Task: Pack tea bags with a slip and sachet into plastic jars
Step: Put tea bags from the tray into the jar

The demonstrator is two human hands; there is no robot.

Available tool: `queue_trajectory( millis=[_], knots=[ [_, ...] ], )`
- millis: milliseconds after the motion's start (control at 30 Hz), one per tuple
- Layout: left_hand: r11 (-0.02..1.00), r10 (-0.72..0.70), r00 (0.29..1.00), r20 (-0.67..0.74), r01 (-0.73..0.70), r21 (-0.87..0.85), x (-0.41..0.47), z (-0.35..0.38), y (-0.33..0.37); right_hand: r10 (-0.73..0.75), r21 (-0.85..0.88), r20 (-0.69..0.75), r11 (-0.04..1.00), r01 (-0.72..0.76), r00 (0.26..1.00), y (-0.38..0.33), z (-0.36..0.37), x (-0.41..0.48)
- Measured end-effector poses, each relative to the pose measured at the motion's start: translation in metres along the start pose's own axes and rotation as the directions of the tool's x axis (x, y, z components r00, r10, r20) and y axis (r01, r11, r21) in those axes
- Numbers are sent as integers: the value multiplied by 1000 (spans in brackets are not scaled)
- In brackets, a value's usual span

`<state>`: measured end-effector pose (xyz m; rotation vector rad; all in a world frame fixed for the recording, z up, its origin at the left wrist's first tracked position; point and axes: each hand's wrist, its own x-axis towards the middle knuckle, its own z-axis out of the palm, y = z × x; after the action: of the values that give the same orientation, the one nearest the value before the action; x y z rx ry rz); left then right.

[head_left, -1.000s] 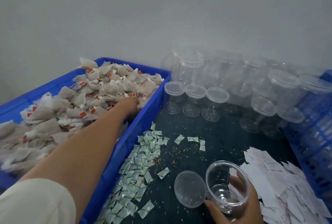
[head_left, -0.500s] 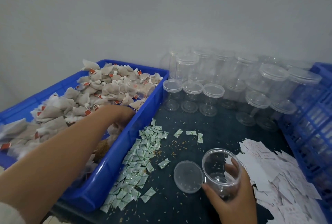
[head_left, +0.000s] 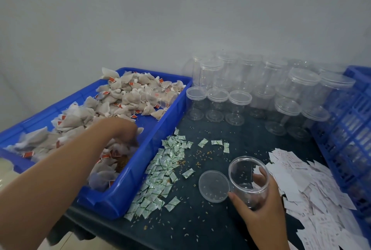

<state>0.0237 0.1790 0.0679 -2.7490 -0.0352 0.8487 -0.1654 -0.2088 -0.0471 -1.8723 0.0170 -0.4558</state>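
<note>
Both reach forward: right hand (head_left: pixel 261 207) grips the jar (head_left: pixel 242 177), left hand (head_left: pixel 122 130) (grip hidden) among tea bags (head_left: pixel 128 97).

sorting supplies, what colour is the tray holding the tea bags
The tray is blue, clearest in the head view.

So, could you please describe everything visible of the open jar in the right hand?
The jar is clear plastic, round, lidless and apparently empty, tilted with its mouth toward the camera. The right hand grips its lower wall, fingers showing through the plastic. A loose lid lies flat just left of it on the dark table.
</note>
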Motion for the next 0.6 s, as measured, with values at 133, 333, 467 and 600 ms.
queue_trajectory(
  millis=[133,333,467,600],
  knots=[
    [999,-37,999,2,37,-10,-9,13,-1,-1,0,-3,1000,1,1000,-1,0,-2],
    [963,-27,971,-236,-38,-267,-23,4,-7,-11,-14,-12,1000,11,1000,0,-2,-2],
    [776,-125,862,-491,-223,-590,-45,-12,-2,-9,-16,-21,1000,9,1000,2,-1,-2],
    [562,-258,732,-631,-418,-714,-70,-31,22,-31,-19,-1,999,31,1000,1,-1,-4]
  ],
)
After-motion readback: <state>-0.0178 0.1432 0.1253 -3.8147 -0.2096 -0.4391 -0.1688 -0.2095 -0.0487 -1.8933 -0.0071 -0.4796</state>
